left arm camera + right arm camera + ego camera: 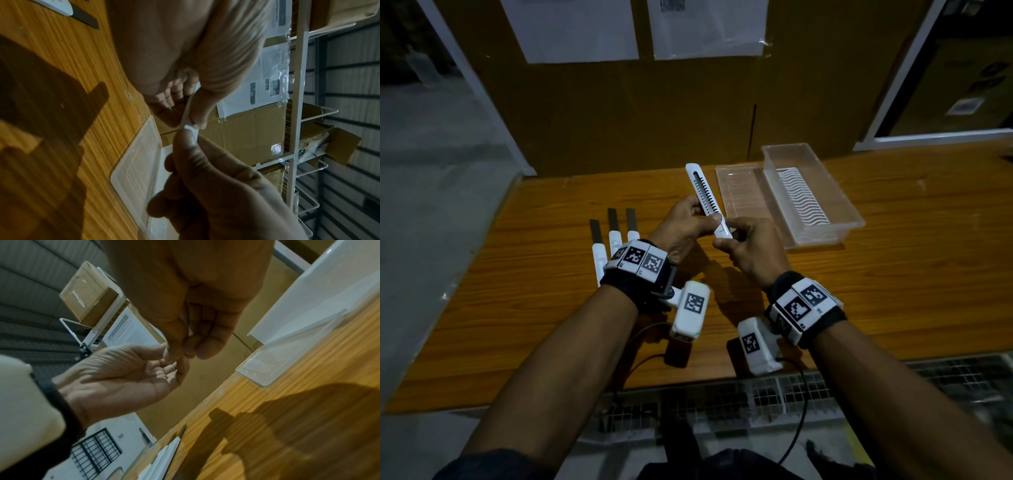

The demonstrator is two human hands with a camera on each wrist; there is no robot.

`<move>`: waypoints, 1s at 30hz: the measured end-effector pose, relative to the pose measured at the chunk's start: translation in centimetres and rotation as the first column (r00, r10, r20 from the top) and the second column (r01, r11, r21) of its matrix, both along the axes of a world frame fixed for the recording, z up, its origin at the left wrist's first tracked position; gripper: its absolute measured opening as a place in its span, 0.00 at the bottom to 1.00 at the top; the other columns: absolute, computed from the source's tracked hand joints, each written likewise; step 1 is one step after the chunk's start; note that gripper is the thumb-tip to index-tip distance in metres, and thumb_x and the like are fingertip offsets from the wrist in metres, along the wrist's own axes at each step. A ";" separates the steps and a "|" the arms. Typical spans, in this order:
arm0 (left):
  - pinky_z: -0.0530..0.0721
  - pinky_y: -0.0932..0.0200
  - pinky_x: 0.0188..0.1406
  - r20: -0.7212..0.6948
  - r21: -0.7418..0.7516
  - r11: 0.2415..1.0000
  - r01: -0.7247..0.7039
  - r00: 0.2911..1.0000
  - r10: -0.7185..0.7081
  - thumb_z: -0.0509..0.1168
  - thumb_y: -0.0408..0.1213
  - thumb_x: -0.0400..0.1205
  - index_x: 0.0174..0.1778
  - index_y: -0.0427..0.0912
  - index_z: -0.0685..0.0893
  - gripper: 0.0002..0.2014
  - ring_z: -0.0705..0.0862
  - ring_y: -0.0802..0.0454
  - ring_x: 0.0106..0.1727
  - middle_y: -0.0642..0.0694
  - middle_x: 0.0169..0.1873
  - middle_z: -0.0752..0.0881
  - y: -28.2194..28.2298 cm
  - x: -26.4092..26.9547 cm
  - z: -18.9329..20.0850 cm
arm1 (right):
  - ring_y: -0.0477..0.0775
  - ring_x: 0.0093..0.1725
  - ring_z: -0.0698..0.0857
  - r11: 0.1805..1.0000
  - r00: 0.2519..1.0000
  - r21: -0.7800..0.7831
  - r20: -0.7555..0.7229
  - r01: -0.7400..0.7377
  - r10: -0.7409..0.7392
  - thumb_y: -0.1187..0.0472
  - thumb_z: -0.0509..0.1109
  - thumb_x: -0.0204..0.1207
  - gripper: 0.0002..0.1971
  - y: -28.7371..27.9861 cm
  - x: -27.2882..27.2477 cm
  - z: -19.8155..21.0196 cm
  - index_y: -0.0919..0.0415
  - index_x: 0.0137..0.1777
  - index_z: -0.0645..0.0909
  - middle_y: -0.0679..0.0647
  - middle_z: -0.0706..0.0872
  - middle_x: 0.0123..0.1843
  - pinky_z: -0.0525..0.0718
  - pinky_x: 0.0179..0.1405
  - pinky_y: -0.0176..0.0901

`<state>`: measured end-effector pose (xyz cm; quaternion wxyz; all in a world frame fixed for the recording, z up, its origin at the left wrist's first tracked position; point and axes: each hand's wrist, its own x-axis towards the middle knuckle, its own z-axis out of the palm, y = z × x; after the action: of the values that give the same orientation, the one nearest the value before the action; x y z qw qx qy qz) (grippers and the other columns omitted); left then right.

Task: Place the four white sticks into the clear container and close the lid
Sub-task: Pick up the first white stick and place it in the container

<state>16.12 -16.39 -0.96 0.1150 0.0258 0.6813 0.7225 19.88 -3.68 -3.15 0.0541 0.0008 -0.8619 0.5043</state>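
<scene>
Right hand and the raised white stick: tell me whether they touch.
Touching. The head view shows the right hand pinching the white stick's lower end, the left hand gripping its middle.

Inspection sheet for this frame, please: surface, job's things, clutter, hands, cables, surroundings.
Surface: wooden table, lit warm, hand shadows across it.
Job's things: one white stick held up in the air by both hands; three white sticks lie side by side at the left, dark ends pointing away; clear container open, no stick in it; lid flat beside it on its left.
Clutter: nothing seen.
Hands: left hand grips the stick's middle; right hand pinches its near end.
Cables: black cable hangs from the right wrist camera over the table's near edge.
Surroundings: cardboard wall with taped paper sheets; wire shelving with boxes.
</scene>
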 end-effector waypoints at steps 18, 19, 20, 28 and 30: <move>0.88 0.47 0.50 0.209 0.089 0.951 -0.297 0.939 0.273 0.54 0.34 0.88 0.62 0.35 0.77 0.11 0.87 0.40 0.59 0.35 0.58 0.86 -2.6 -2.3 3.3 | 0.49 0.41 0.85 0.961 0.958 -0.036 0.080 -0.273 0.275 0.68 0.69 0.78 0.26 0.5 1.4 2.8 0.58 0.77 0.72 0.48 0.85 0.49 0.88 0.42 0.40; 0.88 0.47 0.51 0.207 0.084 0.951 -0.296 0.939 0.274 0.55 0.33 0.88 0.60 0.35 0.78 0.10 0.87 0.40 0.58 0.35 0.58 0.86 -2.7 -2.3 3.3 | 0.50 0.41 0.86 0.961 0.959 -0.051 0.078 -0.270 0.274 0.69 0.70 0.78 0.26 0.4 1.5 2.9 0.59 0.76 0.73 0.47 0.85 0.48 0.89 0.42 0.41; 0.88 0.47 0.52 0.202 0.081 0.953 -0.292 0.941 0.271 0.55 0.33 0.87 0.58 0.36 0.78 0.09 0.87 0.40 0.57 0.35 0.58 0.86 -2.7 -2.3 3.3 | 0.51 0.41 0.87 0.962 0.960 -0.062 0.073 -0.265 0.269 0.69 0.71 0.77 0.26 0.4 1.5 2.9 0.60 0.75 0.74 0.46 0.85 0.47 0.90 0.42 0.42; 0.88 0.44 0.54 0.217 0.090 0.944 -0.317 0.931 0.292 0.56 0.35 0.87 0.64 0.32 0.77 0.14 0.87 0.37 0.57 0.33 0.59 0.85 -2.7 -2.1 3.3 | 0.47 0.36 0.85 0.967 0.972 -0.111 0.022 -0.231 0.235 0.70 0.71 0.77 0.23 0.2 1.6 3.0 0.64 0.72 0.77 0.45 0.86 0.46 0.89 0.39 0.42; 0.88 0.45 0.53 0.225 0.107 0.942 -0.319 0.930 0.289 0.56 0.35 0.87 0.65 0.32 0.77 0.14 0.87 0.36 0.58 0.33 0.59 0.85 -2.7 -2.0 3.2 | 0.46 0.33 0.84 0.969 0.973 -0.103 0.021 -0.225 0.229 0.70 0.71 0.77 0.23 0.3 1.6 2.9 0.64 0.72 0.77 0.44 0.86 0.45 0.88 0.35 0.38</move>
<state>14.12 -19.09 2.25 0.0695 -0.1470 0.6082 0.7770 21.43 -3.33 -0.22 -0.0179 0.0885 -0.8305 0.5496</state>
